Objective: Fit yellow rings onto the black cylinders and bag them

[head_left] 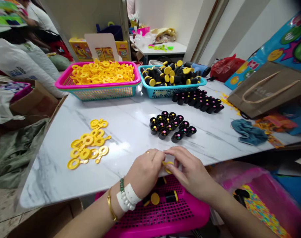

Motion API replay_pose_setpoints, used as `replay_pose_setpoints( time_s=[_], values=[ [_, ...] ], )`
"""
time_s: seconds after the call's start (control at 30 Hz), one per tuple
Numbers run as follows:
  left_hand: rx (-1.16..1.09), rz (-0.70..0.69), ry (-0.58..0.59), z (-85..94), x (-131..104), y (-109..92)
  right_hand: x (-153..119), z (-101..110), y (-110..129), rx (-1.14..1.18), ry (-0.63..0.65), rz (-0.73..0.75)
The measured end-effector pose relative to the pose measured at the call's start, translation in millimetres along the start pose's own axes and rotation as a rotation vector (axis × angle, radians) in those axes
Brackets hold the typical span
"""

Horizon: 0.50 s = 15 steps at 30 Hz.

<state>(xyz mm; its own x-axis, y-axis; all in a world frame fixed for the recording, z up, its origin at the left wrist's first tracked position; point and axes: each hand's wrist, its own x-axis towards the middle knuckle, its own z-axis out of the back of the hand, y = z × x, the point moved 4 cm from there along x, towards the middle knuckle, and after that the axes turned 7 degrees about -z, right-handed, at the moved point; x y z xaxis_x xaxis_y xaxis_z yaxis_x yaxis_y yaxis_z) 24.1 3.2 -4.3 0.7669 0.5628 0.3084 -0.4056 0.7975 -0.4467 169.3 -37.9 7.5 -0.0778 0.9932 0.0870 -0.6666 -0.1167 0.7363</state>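
At the table's front edge, my left hand (146, 171) is closed, and what its fingers hold is hidden behind the knuckles. My right hand (191, 170) pinches a yellow plastic ring piece (168, 167) against the left hand, partly covered by the fingers. Below both hands is a pink basket (162, 221) holding a few black tubes (170, 197) with yellow caps. Just beyond my hands stands a cluster of black open cups (163, 133) with small coloured bits inside. To the left lie several loose yellow ring pieces with stems (84, 153).
Behind stand a pink-rimmed basket (61, 83) heaped with yellow pieces and a blue basket (165, 92) of capped black tubes. More black cups (205, 105) stand at the back right. A paper bag (264, 89) and blue cloth (249, 132) lie right. A person (43, 19) sits far left.
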Motion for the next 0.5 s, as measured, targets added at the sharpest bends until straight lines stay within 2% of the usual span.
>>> replay_pose_setpoints(
  time_s=[0.17,0.27,0.37,0.5],
  values=[
    [-0.094,0.093,-0.038,-2.0,18,4,8,2,-11,-0.165,0.203,-0.074],
    [-0.138,0.164,-0.053,-5.8,30,3,3,11,-18,-0.1,0.263,-0.171],
    [-0.103,0.226,0.007,-15.9,46,-4,-1,17,-23,-0.011,0.226,-0.24],
    [0.013,0.23,0.155,-23.9,62,-12,-4,15,-26,-0.047,0.162,-0.202]
  ],
)
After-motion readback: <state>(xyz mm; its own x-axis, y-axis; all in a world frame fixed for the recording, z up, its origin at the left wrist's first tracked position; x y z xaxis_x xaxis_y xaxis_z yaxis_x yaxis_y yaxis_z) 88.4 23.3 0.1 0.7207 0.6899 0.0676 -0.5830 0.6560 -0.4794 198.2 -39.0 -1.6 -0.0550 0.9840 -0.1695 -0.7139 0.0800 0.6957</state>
